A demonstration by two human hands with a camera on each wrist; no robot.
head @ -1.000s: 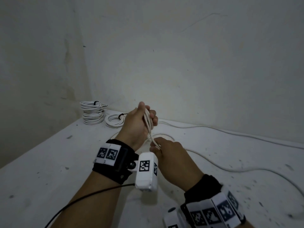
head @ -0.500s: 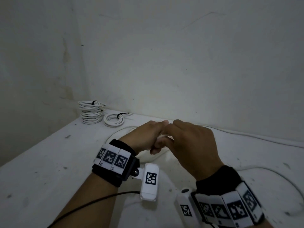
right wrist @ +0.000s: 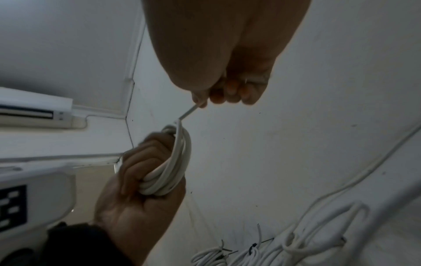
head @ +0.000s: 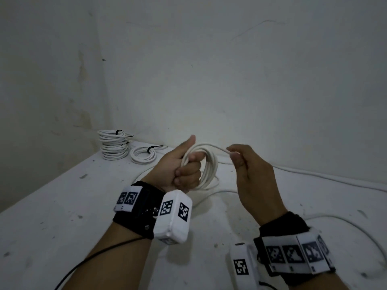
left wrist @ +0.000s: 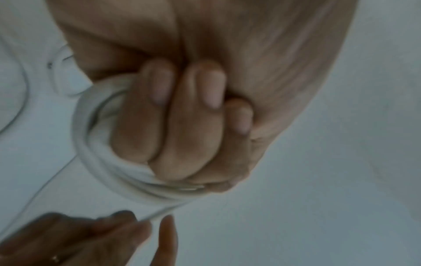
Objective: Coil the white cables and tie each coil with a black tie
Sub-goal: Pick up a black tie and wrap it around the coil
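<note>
White cable coil (head: 206, 164) is gripped in the left hand (head: 182, 166), fingers curled through the loops, thumb pointing up, held above the table (head: 52, 206). In the left wrist view the fingers (left wrist: 164, 111) are seen wrapped round several turns of the coil (left wrist: 95, 162). One strand is led from the coil top to the right hand (head: 251, 174), where it is pinched between thumb and fingertips; other fingers are curled loosely. In the right wrist view the same strand (right wrist: 188, 112) is seen running from the pinch down to the coil (right wrist: 173, 165) in the left hand (right wrist: 141, 189). Loose cable (head: 314, 176) is trailed across the table to the right, along the wall (head: 230, 80). At the far left corner a stack of tied coils (head: 113, 146) is set, with a single tied coil (head: 143, 155) just beside it; a black tie (head: 151, 149) is seen on the single coil, another on top of the stack. Marker bands and white camera boxes are worn on both wrists.
</note>
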